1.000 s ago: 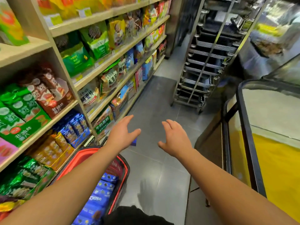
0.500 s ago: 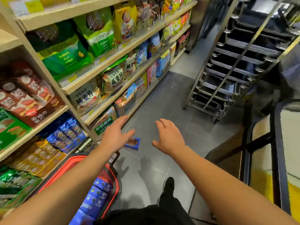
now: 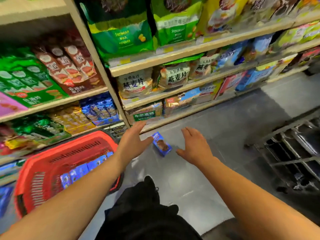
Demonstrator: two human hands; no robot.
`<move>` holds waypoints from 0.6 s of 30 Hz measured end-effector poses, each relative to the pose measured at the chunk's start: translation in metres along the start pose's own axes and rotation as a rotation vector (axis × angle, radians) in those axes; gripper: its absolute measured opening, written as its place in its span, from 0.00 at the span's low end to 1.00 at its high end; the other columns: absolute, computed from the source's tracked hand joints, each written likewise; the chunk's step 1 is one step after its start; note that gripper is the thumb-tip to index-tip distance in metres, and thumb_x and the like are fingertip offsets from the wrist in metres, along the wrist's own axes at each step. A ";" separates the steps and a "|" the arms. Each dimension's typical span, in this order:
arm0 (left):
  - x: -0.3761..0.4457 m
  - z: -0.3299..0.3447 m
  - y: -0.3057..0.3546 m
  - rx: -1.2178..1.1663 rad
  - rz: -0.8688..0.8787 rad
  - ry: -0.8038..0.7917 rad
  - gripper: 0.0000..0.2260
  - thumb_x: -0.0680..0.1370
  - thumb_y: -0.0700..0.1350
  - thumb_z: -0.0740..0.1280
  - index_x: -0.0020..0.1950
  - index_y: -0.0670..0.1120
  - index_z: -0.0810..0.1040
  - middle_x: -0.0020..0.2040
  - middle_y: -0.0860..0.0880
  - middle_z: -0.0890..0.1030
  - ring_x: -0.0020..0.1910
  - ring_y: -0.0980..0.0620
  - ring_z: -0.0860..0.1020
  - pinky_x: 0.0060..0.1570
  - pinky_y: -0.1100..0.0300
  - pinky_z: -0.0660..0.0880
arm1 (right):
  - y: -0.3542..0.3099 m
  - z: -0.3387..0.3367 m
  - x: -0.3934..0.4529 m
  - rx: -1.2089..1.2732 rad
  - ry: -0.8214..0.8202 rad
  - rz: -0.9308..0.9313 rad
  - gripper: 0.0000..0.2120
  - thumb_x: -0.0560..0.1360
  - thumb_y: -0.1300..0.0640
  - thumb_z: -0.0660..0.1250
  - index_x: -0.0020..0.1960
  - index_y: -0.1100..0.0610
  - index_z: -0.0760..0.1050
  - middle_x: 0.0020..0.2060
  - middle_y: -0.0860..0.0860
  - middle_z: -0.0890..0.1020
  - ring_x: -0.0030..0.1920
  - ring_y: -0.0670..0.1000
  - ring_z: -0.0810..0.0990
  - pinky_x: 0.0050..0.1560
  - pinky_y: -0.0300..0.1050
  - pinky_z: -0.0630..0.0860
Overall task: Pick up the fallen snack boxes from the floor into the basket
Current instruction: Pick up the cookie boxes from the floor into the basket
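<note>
A small blue snack box [image 3: 161, 146] lies on the grey floor close to the bottom shelf. My left hand [image 3: 133, 142] hovers just left of it, fingers spread and holding nothing; its thumb tip overlaps the box's left end. My right hand [image 3: 194, 146] hovers just right of the box, also spread and holding nothing. A red plastic basket [image 3: 43, 163] stands on the floor at the lower left, with several blue snack boxes [image 3: 83, 171] inside it.
Wooden shelves [image 3: 173, 91] packed with snack bags and boxes run along the left and top. A metal tray rack [image 3: 294, 153] stands at the right. My dark-clothed leg and shoe [image 3: 147, 201] are below the hands, on the grey tiled floor [image 3: 233, 129].
The view has dropped and swung toward the shelf. Both hands have come lower and closer to the blue box, which now lies between them. The basket shows more fully.
</note>
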State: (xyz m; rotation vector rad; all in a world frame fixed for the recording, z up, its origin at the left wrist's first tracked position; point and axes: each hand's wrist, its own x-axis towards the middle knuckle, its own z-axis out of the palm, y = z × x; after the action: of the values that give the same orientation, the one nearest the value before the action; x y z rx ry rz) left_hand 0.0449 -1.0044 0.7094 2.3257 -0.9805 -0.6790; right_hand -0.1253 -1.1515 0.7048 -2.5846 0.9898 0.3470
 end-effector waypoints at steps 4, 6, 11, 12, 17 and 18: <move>0.035 0.006 -0.011 -0.061 -0.124 0.039 0.29 0.75 0.51 0.69 0.75 0.49 0.65 0.74 0.49 0.67 0.73 0.51 0.65 0.68 0.62 0.59 | 0.006 -0.010 0.066 -0.052 -0.092 -0.106 0.38 0.76 0.41 0.65 0.78 0.57 0.55 0.77 0.55 0.59 0.76 0.56 0.58 0.74 0.47 0.56; 0.054 0.009 -0.016 -0.079 -0.182 0.053 0.29 0.76 0.51 0.69 0.75 0.49 0.64 0.74 0.50 0.66 0.73 0.51 0.65 0.67 0.63 0.59 | 0.009 -0.013 0.096 -0.066 -0.122 -0.125 0.38 0.74 0.42 0.67 0.78 0.56 0.56 0.76 0.53 0.60 0.76 0.55 0.58 0.74 0.48 0.59; 0.088 0.023 -0.014 -0.108 -0.305 0.071 0.28 0.76 0.50 0.69 0.74 0.46 0.66 0.73 0.46 0.69 0.71 0.47 0.67 0.65 0.62 0.60 | 0.026 -0.020 0.149 -0.145 -0.227 -0.191 0.39 0.75 0.42 0.68 0.78 0.55 0.55 0.77 0.53 0.59 0.77 0.56 0.56 0.74 0.49 0.58; 0.092 0.026 -0.012 -0.123 -0.335 0.076 0.28 0.76 0.49 0.70 0.74 0.45 0.66 0.72 0.45 0.70 0.71 0.47 0.68 0.65 0.62 0.61 | 0.029 -0.021 0.157 -0.153 -0.248 -0.205 0.40 0.75 0.41 0.68 0.78 0.55 0.54 0.77 0.53 0.58 0.77 0.56 0.55 0.74 0.49 0.58; 0.119 0.058 -0.001 -0.219 -0.491 0.104 0.29 0.74 0.52 0.70 0.73 0.45 0.68 0.71 0.45 0.71 0.69 0.46 0.70 0.66 0.60 0.63 | 0.053 -0.017 0.208 -0.166 -0.359 -0.283 0.40 0.74 0.43 0.68 0.78 0.54 0.55 0.77 0.52 0.59 0.76 0.57 0.57 0.73 0.50 0.59; 0.125 0.065 -0.001 -0.227 -0.523 0.108 0.30 0.74 0.53 0.69 0.73 0.45 0.67 0.71 0.45 0.70 0.69 0.46 0.70 0.67 0.59 0.63 | 0.056 -0.013 0.218 -0.159 -0.381 -0.298 0.39 0.74 0.44 0.69 0.77 0.55 0.57 0.76 0.53 0.60 0.75 0.58 0.59 0.72 0.50 0.60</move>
State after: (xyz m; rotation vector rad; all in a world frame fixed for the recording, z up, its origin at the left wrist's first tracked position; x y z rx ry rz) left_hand 0.0813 -1.1150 0.6304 2.3901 -0.2222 -0.8025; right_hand -0.0039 -1.3256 0.6283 -2.6109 0.4542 0.8248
